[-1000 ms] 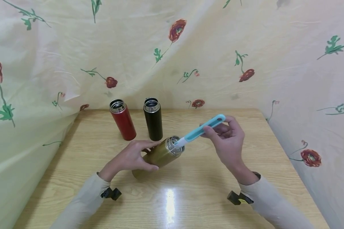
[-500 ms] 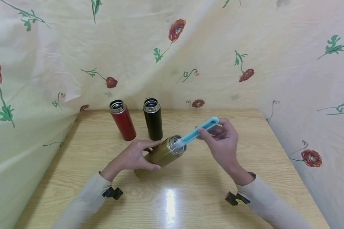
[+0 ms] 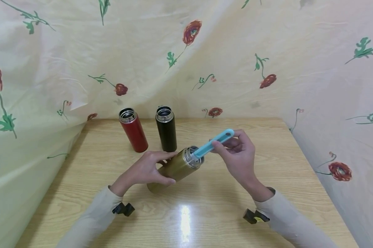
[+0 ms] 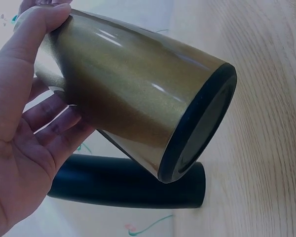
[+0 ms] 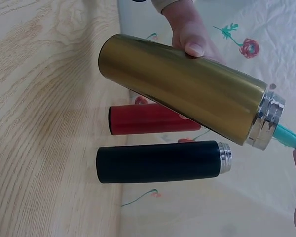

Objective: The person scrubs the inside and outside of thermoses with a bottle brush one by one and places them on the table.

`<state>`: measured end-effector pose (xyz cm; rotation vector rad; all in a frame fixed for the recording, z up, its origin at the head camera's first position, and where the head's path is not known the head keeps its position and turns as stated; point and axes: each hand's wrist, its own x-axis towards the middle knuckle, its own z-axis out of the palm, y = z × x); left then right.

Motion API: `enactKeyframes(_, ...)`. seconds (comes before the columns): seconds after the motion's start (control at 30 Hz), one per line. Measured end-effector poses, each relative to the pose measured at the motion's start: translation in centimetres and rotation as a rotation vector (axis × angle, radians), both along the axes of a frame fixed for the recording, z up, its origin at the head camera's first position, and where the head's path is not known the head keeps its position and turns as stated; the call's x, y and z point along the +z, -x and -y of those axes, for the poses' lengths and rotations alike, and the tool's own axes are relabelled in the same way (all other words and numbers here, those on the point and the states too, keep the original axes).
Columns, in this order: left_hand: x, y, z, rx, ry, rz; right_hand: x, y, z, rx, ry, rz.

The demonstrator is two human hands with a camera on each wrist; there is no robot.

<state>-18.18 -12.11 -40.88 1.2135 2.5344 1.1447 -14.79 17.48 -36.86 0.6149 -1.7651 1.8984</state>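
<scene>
The gold flask is a slim metallic cylinder with a steel collar at its open mouth and a dark rim round its base (the base shows plainly in the left wrist view). It is tilted, mouth raised toward the right, base low near the bench. The brush has a light blue handle with a slot at its far end; its white neck enters the flask's mouth, the head hidden inside.

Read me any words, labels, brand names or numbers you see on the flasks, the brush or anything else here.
None: no readable text in any view.
The gold flask, red flask and black flask have plain bodies.
The blue brush handle bears no print.
The cloth carries only flowers.
</scene>
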Motion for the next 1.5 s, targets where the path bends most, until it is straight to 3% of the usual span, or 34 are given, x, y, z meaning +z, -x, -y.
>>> enactKeyframes(0.7, -0.2, -0.2, 0.6, 0.014, 0.023, 0.045, 0.8, 0.1, -0.7, -0.024, 0.046, -0.058)
enactKeyframes(1.5, -0.4, -0.4, 0.6, 0.002, 0.034, 0.024, 2.5, 0.0, -2.4, -0.034, 0.118, -0.093)
